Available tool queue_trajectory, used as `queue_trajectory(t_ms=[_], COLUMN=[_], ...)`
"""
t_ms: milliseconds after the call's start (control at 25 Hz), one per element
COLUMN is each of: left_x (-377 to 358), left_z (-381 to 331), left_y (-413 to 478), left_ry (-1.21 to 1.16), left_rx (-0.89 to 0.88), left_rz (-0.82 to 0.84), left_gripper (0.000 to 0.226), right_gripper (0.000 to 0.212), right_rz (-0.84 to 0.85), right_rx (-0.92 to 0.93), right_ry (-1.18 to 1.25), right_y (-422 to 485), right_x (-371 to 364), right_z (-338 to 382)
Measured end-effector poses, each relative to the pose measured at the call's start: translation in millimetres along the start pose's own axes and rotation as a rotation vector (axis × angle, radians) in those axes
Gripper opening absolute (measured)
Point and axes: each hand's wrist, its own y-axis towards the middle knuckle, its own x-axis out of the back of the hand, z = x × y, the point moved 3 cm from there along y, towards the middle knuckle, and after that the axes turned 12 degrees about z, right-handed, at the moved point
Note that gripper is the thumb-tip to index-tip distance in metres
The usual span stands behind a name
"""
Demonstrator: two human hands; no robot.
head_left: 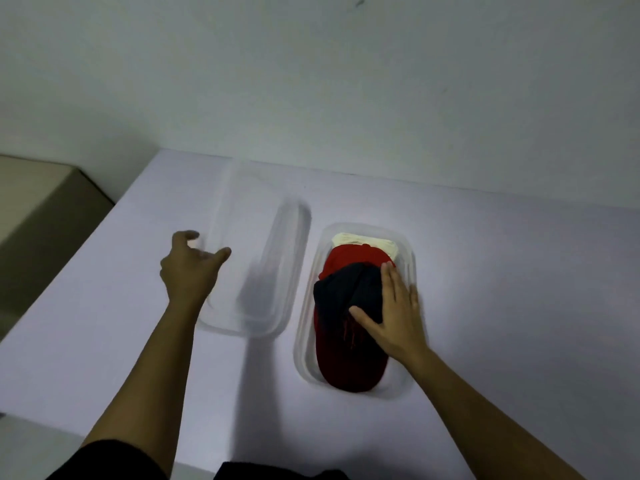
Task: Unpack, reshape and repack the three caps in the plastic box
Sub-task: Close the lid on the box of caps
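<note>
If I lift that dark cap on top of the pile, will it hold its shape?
Probably not. The dark cap lies crumpled over the red cap, so it looks soft and floppy. Likely light too: the right hand rests flat on it, with the pile barely sagging.

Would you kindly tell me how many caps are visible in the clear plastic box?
3, all in the clear plastic box: cream cap at the far end, red cap beneath, dark navy cap on top. Others may be hidden underneath.

Right hand [398, 315] lies flat on caps [349, 306] in the plastic box [410, 258]; left hand [188, 270] at blurred lid [256, 258].
</note>
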Motion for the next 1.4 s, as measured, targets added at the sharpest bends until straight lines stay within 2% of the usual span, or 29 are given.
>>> queue_trajectory(t_ms=[120,240,320,360,520,680,840,960,1400], left_x=[25.5,17.5,-8.4,-23.8,-80.8,-122.0,-141.7,-148.7,-144.5], left_z=[-52.4,-90.1,-98.9,-97.9,-66.7,-26.4,-12.7,-6.0,-8.2], left_y=[-16.6,-35.5,-46.4,-51.4,-64.9,-80.1,-82.0,-74.6,-74.1], left_ry=[-0.1,-0.371,-0.416,-0.388,-0.269,-0.089,-0.018,0.055,-0.087], left_rx=[-0.187,-0.255,-0.223,-0.205,-0.127,-0.068,-0.137,-0.125,-0.092], left_rz=[-0.039,0.18,0.368,0.439,0.498,0.575,0.631,0.645,0.612], left_gripper=[0.063,0.066,0.067,0.066,0.059,0.059,0.056,0.053,0.051], right_gripper=[0.09,0.074,0.075,0.076,0.064,0.062,0.062,0.064,0.062], right_rz=[-0.133,-0.117,-0.108,-0.114,-0.105,-0.068,-0.038,-0.042,-0.021], right_rx=[0.031,0.034,0.064,0.062,-0.147,-0.335,-0.351,-0.356,-0.35], right_ry=[0.363,0.845,1.065,1.097,0.98,0.888,0.934,0.953,1.086], right_y=[-7.1,-4.8,-3.6,-4.7,-19.6,-34.2,-30.1,-25.3,-25.4], right_x=[25.7,64.7,85.9,92.1,71.2,20.7,9.0,5.0,-2.4], right_z=[30.7,64.5,69.4,66.1,33.1,-3.9,-11.7,-14.5,-31.3])
